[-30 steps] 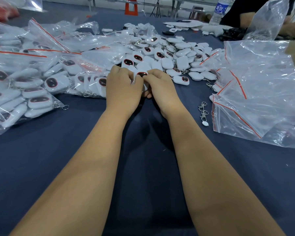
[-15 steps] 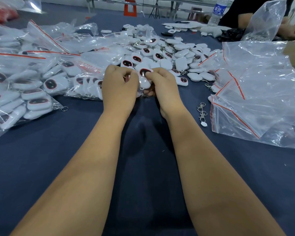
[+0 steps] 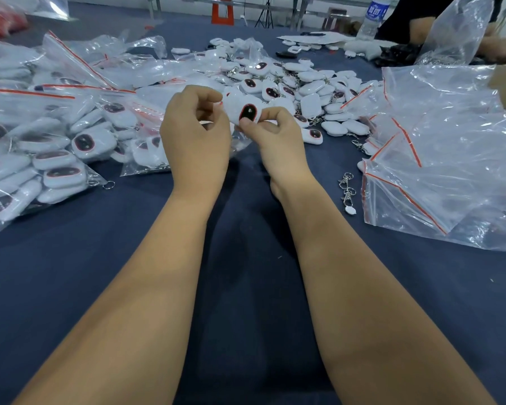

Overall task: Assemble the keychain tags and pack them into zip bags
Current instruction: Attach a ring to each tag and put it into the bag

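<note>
Both hands have risen off the bench since the earlier frames, where they were pressed together low over the cloth with the tag almost hidden between them; now they are parted a little and the tag's dark, red-rimmed face shows plainly to the camera. That white tag [image 3: 247, 112] sits between the two hands, above the bench [image 3: 246, 287] and in front of the heap of loose tags [image 3: 310, 92]. Its long axis runs tilted, from lower right near the right hand up and away toward the left hand. The right hand [image 3: 278, 141] pinches the tag's near end between thumb and forefinger, the other fingers curled under. The left hand [image 3: 196, 133] is curled, its fingertips meeting just beside the tag's far end; it seems to be pinching something small there, perhaps the ring or the edge of a bag, but what it holds cannot be made out. The right hand is the one carrying the tag, so any fitting of a clasp would likely be worked by the left hand at the upper left end. Two spare metal clasps [image 3: 346, 188] lie on the bench well to the right, beside the empty zip bags [image 3: 438, 171]. Filled bags [image 3: 41, 159] lie to the left.
</note>
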